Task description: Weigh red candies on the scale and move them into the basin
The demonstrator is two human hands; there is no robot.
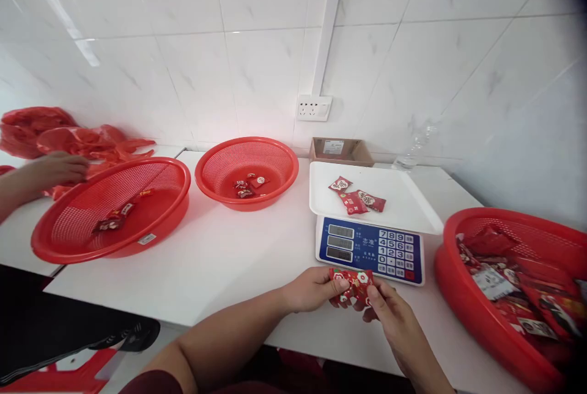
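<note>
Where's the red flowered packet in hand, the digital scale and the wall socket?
Red flowered packet (355, 282): head view, middle of its printed face.
Digital scale (370, 248): head view, blue front panel.
Wall socket (314, 108): head view, white faceplate's middle.

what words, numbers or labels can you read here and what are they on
"志准": on the scale's blue panel
"7 8 9 4 5 6 1 2 3 0 .": on the keypad
Too small or blurred: the scale displays, the other keys, lettering on the packets and held packet, the box label, the basket sticker.
</note>
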